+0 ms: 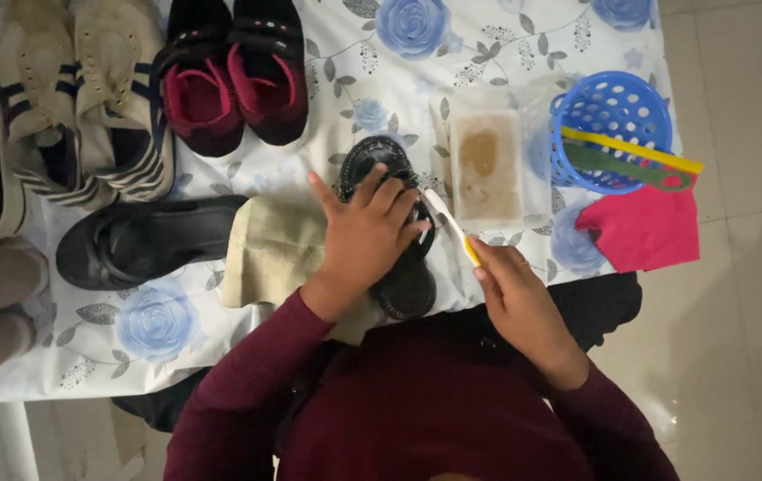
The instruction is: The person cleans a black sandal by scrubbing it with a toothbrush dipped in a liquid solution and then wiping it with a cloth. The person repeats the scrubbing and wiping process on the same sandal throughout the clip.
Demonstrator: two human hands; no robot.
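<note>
A black sandal [406,283] lies on the flowered tablecloth [381,89], sole end toward me. My left hand [365,233] presses down on its middle, fingers spread over the straps. My right hand [514,289] grips the yellow handle of a toothbrush [449,224], whose white head touches the sandal's right edge beside my left fingers. A beige cloth [269,251] lies under and to the left of the sandal.
A clear tub of brownish water [486,167] stands right of the sandal. A blue basket [611,111] holds green and yellow tools, with a pink cloth [648,227] below it. A second black sandal [145,242], dark pink-lined shoes [234,76] and striped sneakers [87,98] sit left.
</note>
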